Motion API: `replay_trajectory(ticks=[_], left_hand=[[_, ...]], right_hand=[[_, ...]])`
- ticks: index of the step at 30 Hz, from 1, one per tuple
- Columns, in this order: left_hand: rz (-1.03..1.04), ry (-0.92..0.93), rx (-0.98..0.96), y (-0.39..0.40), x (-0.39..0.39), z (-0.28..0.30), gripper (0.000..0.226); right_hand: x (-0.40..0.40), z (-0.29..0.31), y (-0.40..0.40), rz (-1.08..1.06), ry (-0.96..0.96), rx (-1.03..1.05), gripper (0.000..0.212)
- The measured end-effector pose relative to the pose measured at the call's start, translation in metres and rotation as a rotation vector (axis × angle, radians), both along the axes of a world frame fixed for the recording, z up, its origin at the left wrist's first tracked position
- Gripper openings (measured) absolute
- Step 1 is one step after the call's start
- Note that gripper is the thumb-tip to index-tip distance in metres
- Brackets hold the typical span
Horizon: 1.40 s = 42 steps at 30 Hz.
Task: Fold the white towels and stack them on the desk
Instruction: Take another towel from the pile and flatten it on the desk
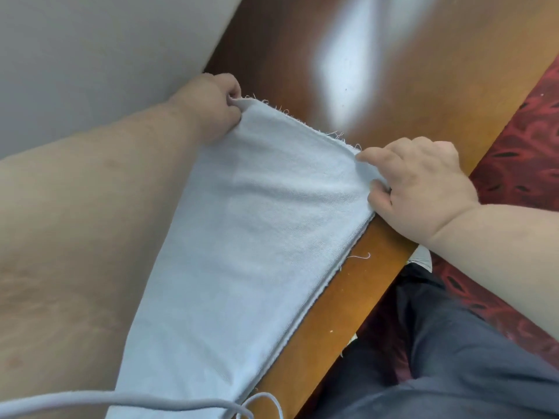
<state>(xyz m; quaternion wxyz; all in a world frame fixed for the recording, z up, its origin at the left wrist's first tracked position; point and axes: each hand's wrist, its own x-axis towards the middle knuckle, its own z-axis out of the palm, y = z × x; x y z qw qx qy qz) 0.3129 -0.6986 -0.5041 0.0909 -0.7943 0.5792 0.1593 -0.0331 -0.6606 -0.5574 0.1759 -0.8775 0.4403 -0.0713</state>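
the wooden desk (408,86) fills the upper right, glossy with window glare, its near edge running diagonally down past your dark trousers (453,358) and the red patterned carpet (520,140). a pale wall (90,40) sits behind it on the left.

the white towel (242,237) lies lengthways on the desk along that near edge, looking already doubled, with layered edges showing along its right side and frayed threads at the far end. i see no finished stack in view.

your left hand (216,105) is clenched around the far left corner of the towel, fingers curled with cloth gathered inside. your right hand (420,189) pinches the far right corner, thumb and fingertips on the layers, right at the desk's edge.

a grey cord (121,402) loops across the bottom over the towel's near end.

the risks, as i judge them: the towel lies so close to the edge that a pull toward you could slide it off. if your pinch catches only the top layer, the fold will come out skewed. the cord could snag the near end as you bring the corners back.
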Motion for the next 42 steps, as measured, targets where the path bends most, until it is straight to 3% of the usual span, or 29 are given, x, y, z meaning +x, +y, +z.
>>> replay_trajectory(ticks=[5,10,13,18,23,29,33,35,39,42], left_hand=[[-0.04,-0.005,-0.135,-0.005,0.007,0.002,0.008],[-0.039,0.044,-0.16,-0.013,0.009,-0.003,0.026],[-0.075,0.189,-0.076,-0.01,0.01,0.001,0.043],[-0.205,0.168,0.121,-0.008,0.013,0.014,0.054],[-0.391,0.082,-0.039,-0.009,0.005,0.023,0.031],[-0.691,-0.161,-0.143,0.003,-0.002,0.038,0.036],[-0.772,-0.106,-0.23,0.017,0.001,0.04,0.024],[-0.782,-0.14,-0.225,0.022,0.003,0.038,0.031],[-0.85,-0.136,-0.423,0.028,0.006,0.034,0.013],[-0.905,-0.076,-0.313,0.028,0.006,0.033,0.008]], right_hand=[[0.005,0.001,0.002,0.022,0.023,-0.052,0.053],[0.004,0.002,0.005,-0.005,0.051,-0.054,0.057],[0.008,0.003,0.003,-0.065,0.067,-0.004,0.052],[0.013,0.005,0.001,-0.145,0.008,0.04,0.046],[0.014,0.004,0.004,-0.144,-0.014,0.006,0.044],[0.013,0.0,0.002,-0.138,0.002,-0.013,0.05],[0.012,-0.001,0.003,-0.134,0.01,-0.027,0.05],[0.012,-0.002,0.003,-0.13,0.019,-0.034,0.05],[0.011,-0.004,0.002,-0.127,0.022,-0.042,0.049],[0.01,-0.008,0.001,-0.122,0.031,-0.043,0.05]])
